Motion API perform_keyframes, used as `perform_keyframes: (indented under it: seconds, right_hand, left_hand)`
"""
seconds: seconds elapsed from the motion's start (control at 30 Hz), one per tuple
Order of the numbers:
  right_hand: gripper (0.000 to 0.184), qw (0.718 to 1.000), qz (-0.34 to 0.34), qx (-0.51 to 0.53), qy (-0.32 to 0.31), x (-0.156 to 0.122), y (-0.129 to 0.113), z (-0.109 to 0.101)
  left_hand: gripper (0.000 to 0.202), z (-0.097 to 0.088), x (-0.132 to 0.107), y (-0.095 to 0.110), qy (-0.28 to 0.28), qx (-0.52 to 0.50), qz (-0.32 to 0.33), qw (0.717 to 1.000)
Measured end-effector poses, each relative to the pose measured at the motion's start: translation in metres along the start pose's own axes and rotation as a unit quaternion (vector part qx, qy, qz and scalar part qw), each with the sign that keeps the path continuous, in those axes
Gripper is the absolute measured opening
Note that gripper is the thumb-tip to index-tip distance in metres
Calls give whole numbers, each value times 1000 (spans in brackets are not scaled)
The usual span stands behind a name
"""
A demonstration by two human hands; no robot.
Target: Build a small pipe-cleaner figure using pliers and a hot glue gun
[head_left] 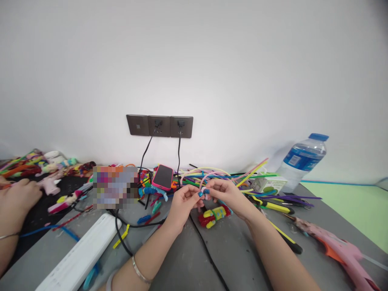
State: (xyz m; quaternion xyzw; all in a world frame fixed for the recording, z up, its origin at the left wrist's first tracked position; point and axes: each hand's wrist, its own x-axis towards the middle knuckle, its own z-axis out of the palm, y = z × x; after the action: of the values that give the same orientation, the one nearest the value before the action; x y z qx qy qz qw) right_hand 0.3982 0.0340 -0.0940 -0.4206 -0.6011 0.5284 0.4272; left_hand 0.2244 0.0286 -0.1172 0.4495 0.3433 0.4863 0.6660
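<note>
Both my hands are raised over the middle of the table, fingertips close together. My left hand (pixel 188 199) pinches a pale pink pipe cleaner (pixel 205 178) between thumb and fingers. The thumb and fingers of my right hand (pixel 226 195) close on the same pipe cleaner, where a short curled part shows between the hands. Its exact shape is partly hidden by the fingers. Just below lies a red and yellow pipe-cleaner figure (pixel 216 214), apart from both hands. Behind my hands spreads a pile of loose colored pipe cleaners (pixel 239 178).
At right are a tilted water bottle (pixel 300 161), yellow-black handled pliers (pixel 277 207) and a pink glue gun (pixel 342 250). A phone (pixel 163 177), a white power strip (pixel 81 254) and black cables lie leftward. Another person's hand (pixel 22 198) works at far left.
</note>
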Motion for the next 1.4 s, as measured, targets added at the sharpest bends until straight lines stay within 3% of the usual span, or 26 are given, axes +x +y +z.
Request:
perform_keyframes:
  seconds: [0.13,0.37,0.67,0.97,1.4]
  right_hand:
    - [38,1000,22,6,7,-3,-2,-1]
    - [40,999,28,42,-2,-3,-3,3]
    - [32,999,-19,29,-25,-2,-3,6]
    - [34,999,-15,10,-38,-3,-5,5]
    - [31,997,-31,3,-65,-3,-4,4]
  left_hand:
    - [37,-1,0,1,-1,11,46,999]
    - [35,-2,-1,-4,-23,145,140,979]
    - [17,-5,-2,-3,20,240,234,942]
    - [16,-6,-1,-2,25,268,256,928]
    - [13,-8,-1,-1,38,234,256,937]
